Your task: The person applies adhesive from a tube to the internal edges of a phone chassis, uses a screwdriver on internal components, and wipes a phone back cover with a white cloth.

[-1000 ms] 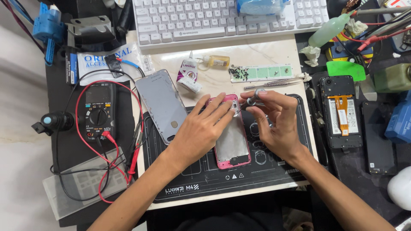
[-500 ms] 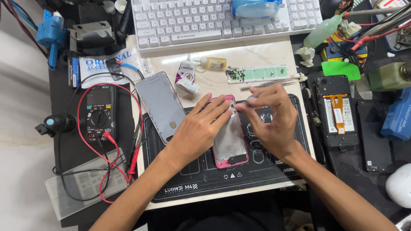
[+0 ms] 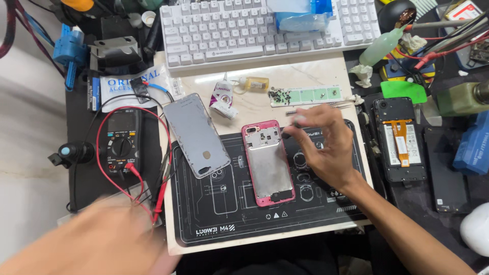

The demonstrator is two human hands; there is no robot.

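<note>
Phone: pink-framed opened smartphone with bare metal inner plate lay flat on the black printed work mat, on the table.
Right hand: hovered just right of phone's top; fingertips pinched together, contents too small to tell.
Left hand: blurred, lower left, well apart; grip indiscernible.
Nearby: grey back cover left of phone.

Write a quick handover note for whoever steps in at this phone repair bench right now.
Left hand: blurred, low at the left near the multimeter leads, holding nothing I can make out.
Right hand: above the black work mat, fingertips pinched beside the pink phone frame; what they pinch is too small to tell.
Done: grey back cover off, lying left of the frame.
Left: frame open, uncovered.
</note>
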